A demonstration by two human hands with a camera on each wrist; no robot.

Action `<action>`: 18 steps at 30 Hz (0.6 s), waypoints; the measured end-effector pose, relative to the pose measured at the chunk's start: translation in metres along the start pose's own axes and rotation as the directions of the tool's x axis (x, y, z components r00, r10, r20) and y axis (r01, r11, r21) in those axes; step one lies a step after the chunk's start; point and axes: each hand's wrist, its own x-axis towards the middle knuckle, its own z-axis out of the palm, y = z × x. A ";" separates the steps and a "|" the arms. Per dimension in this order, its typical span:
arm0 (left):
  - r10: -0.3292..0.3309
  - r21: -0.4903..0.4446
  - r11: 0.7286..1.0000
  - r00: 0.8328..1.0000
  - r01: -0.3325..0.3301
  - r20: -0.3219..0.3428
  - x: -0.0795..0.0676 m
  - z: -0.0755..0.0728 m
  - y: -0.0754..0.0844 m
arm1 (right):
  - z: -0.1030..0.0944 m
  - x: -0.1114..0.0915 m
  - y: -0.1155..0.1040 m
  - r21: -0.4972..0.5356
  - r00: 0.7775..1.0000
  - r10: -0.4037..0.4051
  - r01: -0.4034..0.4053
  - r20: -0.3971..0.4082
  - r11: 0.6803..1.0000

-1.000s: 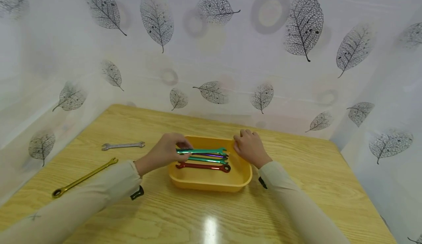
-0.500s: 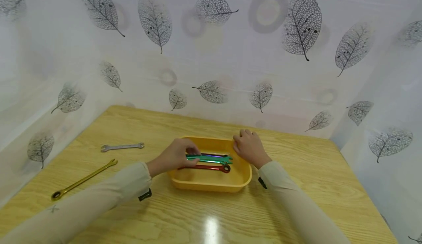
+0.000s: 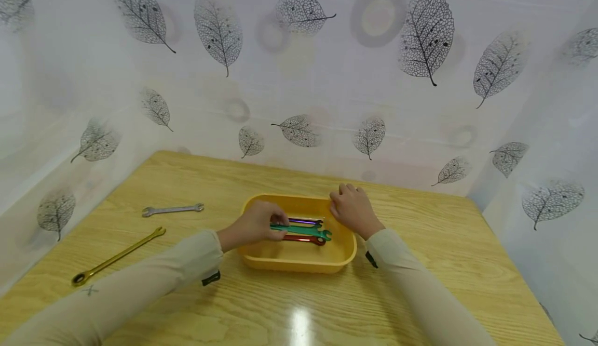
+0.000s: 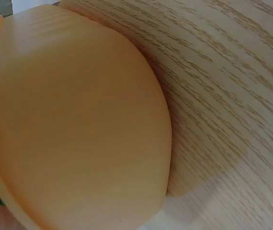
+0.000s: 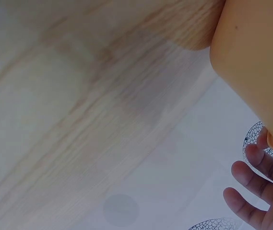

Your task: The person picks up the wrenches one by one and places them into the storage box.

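Note:
In the head view my left hand [image 3: 258, 225] reaches over the left side of a yellow plastic tub [image 3: 299, 267]. Its thumb and fingers pinch a green wrench [image 3: 303, 229], whose open-ended head points right. Beneath and in front of that lies a red wrench [image 3: 301, 239], partly covered; a purple wrench [image 3: 303, 221] lies behind it. My right hand [image 3: 354, 210] holds the tub's far right corner by the rim. From the right wrist, several fingers [image 5: 251, 177] show outside that rim. The left wrist view mostly shows the tub's outer wall [image 4: 78, 120], with the fingers barely visible.
On the wooden table [image 3: 289, 304], left of the tub, lie a silver double open-ended wrench [image 3: 173, 209] and, nearer, a long gold combination wrench [image 3: 119, 255] beside the left sleeve. A leaf-patterned white curtain [image 3: 299, 76] hangs along the back and sides.
My left hand has moved right and down into the tub, carrying the green wrench lower, toward the red wrench. The right hand has stayed at the rim.

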 end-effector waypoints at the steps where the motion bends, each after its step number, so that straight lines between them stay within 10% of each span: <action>1: 0.004 0.004 1.000 1.000 -0.004 0.001 0.000 0.000 0.000 | 0.000 0.000 0.000 -0.001 1.000 0.002 -0.002 0.002 1.000; 18: -0.019 0.060 0.998 0.997 0.014 0.081 0.003 0.008 -0.003 | 0.001 0.001 0.001 -0.005 1.000 0.007 -0.007 0.002 1.000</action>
